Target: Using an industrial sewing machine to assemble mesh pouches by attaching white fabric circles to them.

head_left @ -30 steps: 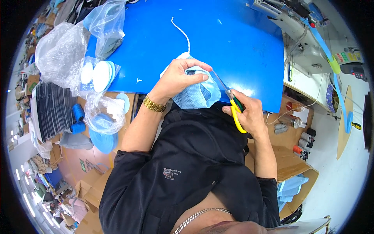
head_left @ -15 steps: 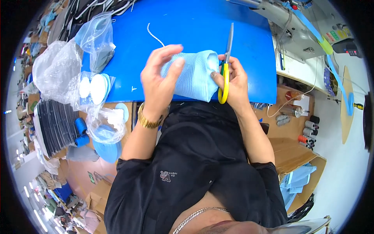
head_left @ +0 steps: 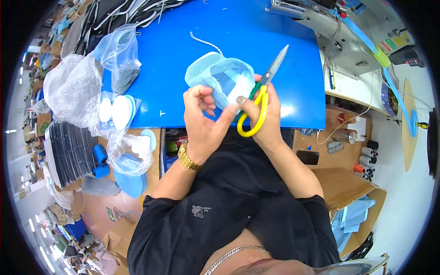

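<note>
A light blue mesh pouch (head_left: pixel 201 68), opened toward me with a white patch inside, is held just over the blue tabletop (head_left: pixel 293 101). My left hand (head_left: pixel 204 121) is at its lower left, fingers curled against the mesh and thumb reaching its lower edge. My right hand (head_left: pixel 268 123) holds scissors (head_left: pixel 274 63) with yellow and green handles, blades pointing up and to the right; its thumb also presses on the pouch's lower right. A braided white cord (head_left: pixel 206 42) runs from behind the pouch across the tabletop.
Plastic bags (head_left: pixel 68 87), white and blue discs (head_left: pixel 120 112) and stacked dark strips (head_left: pixel 62 151) lie at the left. A sewing machine (head_left: pixel 355 50) stands upper right, above thread cones (head_left: pixel 366 160). An open carton (head_left: pixel 366 192) holds blue material at lower right. Dark straps (head_left: pixel 105 13) lie at the back.
The pouch has turned and opened toward me. Both hands are lower than half a second ago; the left has moved right to the pouch's underside. The scissors now tilt rightward instead of standing upright.
</note>
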A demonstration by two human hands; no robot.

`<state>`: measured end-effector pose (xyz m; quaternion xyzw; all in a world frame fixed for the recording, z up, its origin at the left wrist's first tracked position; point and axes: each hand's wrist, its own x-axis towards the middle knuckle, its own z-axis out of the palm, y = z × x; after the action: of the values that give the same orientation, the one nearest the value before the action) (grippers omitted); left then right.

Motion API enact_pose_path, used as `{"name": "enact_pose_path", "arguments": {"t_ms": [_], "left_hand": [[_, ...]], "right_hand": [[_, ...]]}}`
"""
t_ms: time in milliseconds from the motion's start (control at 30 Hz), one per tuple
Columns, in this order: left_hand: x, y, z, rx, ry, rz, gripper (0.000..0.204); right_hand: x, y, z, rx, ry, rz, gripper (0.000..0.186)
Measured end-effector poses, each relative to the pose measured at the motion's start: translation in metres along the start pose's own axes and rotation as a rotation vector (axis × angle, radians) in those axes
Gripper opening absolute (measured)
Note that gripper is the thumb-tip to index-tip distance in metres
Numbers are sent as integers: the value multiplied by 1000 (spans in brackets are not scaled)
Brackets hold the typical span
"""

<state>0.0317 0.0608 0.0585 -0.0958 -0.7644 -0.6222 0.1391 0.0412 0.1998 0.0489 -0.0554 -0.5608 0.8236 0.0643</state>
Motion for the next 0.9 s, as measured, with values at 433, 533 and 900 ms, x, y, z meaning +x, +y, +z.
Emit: {"name": "enact_pose_path", "arguments": {"t_ms": [433, 533, 900], "left_hand": [[30, 1, -19, 247, -9, 176, 19], [31, 14, -18, 276, -52, 249, 17], [41, 14, -13, 47, 3, 149, 12]], "right_hand": [[25, -36, -8, -707, 31, -542, 65], [41, -33, -6, -742, -25, -663, 59], [25, -35, 5, -410, -43, -338, 51]]}}
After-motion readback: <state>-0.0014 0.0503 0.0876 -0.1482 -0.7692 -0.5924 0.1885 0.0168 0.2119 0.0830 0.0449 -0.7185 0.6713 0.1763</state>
